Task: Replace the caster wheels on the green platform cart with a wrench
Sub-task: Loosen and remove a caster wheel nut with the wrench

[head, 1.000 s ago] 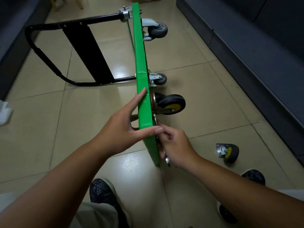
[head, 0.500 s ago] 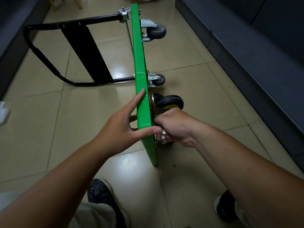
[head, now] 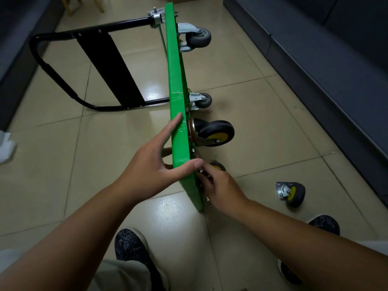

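Green platform cart (head: 175, 80) stood on its long edge on the tiled floor (head: 273, 122), black handle (head: 63, 36) folded out to the left and wheels facing right. Our left hand (head: 151, 164) clamped the near top edge, thumb over the rim, index finger laid straight along it. Our right hand (head: 220, 185) was curled at the underside by the near corner, against a caster mount. A small yellow-hubbed wheel (head: 218, 165) peeked out behind it. We couldn't tell what it grasped, and no wrench was clearly visible.

The big black caster (head: 216, 132) sat mounted just above, and a loose caster (head: 290, 193) lay on the floor, well apart to the right.

Risks as we judged them:
- The cart balanced on a thin edge, so if the left hand loosened, the deck could tip onto our shoes (head: 130, 246).
- Working blind behind the deck, a bolt or nut could drop and roll off.
- A tool slipping there could pinch fingers against the plate.
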The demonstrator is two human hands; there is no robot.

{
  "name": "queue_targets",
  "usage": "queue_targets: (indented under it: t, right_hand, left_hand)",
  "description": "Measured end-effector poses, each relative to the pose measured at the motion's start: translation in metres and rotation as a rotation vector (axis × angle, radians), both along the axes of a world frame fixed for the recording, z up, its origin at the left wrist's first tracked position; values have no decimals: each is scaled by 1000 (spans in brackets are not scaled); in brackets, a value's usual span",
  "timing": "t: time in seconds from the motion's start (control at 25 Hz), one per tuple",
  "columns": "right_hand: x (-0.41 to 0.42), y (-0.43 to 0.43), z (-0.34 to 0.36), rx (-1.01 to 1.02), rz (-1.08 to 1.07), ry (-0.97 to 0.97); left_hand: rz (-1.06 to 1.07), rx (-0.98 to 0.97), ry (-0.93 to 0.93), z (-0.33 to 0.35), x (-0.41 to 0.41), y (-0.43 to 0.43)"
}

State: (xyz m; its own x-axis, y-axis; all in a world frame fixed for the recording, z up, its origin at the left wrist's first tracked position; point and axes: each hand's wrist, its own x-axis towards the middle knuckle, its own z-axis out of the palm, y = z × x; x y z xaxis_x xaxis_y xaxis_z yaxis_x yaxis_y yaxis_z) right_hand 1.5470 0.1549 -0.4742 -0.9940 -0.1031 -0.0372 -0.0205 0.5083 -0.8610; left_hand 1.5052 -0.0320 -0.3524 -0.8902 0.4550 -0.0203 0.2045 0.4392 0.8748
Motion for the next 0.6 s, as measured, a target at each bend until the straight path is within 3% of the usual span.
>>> queue_targets:
  t: [0.12, 0.28, 0.36, 0.48, 0.6]
  right_hand:
    - [-18, 2, -17, 94, -43, 60]
    - [-33, 22, -24, 373, 43, 78]
    - [-22, 40, -21, 479, 46, -68]
    - [-2, 63, 0, 600, 42, -532]
    - [2, 56, 34, 329, -76, -678]
  left_hand:
    - [5, -17, 14, -1, 0, 0]
    - [0, -10, 4, 0, -1, 1]
    - [6, -2, -2, 2, -1, 1]
    - [1, -12, -15, 2, -1, 0]
    - [-2, -32, -19, 3, -1, -1]
